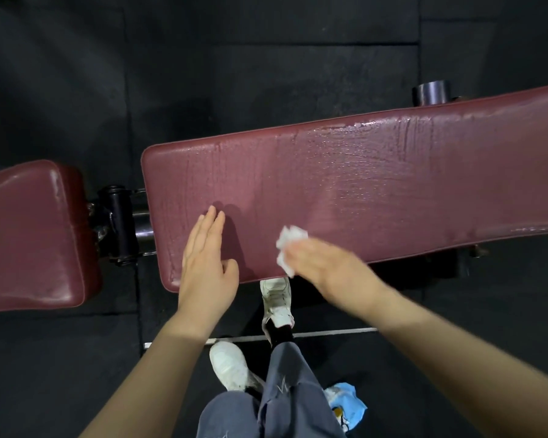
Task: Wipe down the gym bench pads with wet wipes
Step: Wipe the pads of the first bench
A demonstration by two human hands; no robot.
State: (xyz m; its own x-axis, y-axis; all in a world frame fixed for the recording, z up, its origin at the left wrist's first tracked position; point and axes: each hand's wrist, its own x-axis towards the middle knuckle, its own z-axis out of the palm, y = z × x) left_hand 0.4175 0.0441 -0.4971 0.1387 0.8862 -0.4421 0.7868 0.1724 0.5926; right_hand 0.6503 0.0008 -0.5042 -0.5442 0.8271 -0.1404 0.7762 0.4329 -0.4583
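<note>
Dim light is coming from overhead, leaving the black rubber floor almost featureless while wet streaks are glinting on the maroon backrest pad, strongest toward its far right. The flat left hand is throwing a soft shadow onto the pad just beyond its fingers, and the right hand with the white wet wipe is smearing with motion blur. Wide-angle distortion is bowing the pad's edges and stretching the forearms toward the bottom corners, where the picture is darkening.
</note>
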